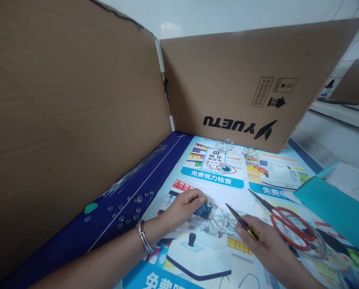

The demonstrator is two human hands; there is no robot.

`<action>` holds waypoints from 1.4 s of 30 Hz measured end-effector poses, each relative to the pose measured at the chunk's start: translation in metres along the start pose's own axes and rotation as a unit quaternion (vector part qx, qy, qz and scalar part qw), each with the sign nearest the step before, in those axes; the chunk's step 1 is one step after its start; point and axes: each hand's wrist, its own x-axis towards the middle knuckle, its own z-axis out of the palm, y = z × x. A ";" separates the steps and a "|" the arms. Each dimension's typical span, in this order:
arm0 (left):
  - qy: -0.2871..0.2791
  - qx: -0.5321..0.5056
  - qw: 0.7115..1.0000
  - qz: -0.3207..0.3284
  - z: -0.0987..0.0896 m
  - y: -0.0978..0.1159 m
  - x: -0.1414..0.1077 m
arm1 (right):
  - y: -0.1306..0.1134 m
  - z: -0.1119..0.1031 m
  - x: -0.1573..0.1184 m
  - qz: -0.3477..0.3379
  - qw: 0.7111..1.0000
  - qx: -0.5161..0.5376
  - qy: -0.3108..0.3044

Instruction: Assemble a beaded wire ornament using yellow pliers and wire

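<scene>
Pinching thin, looping wire, the left hand curls — the right hand clasps a tapered, pointed tool.

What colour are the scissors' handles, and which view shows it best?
Red handles; best seen in the head view.

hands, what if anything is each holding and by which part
The right hand holds a pointed tool by its yellow handle end. The left hand appears to pinch the wire piece at its upper-left edge.
</scene>
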 end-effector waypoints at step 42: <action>-0.092 0.208 0.973 -0.028 -0.018 0.025 -0.004 | 0.007 0.000 0.005 0.011 1.000 0.005 -0.010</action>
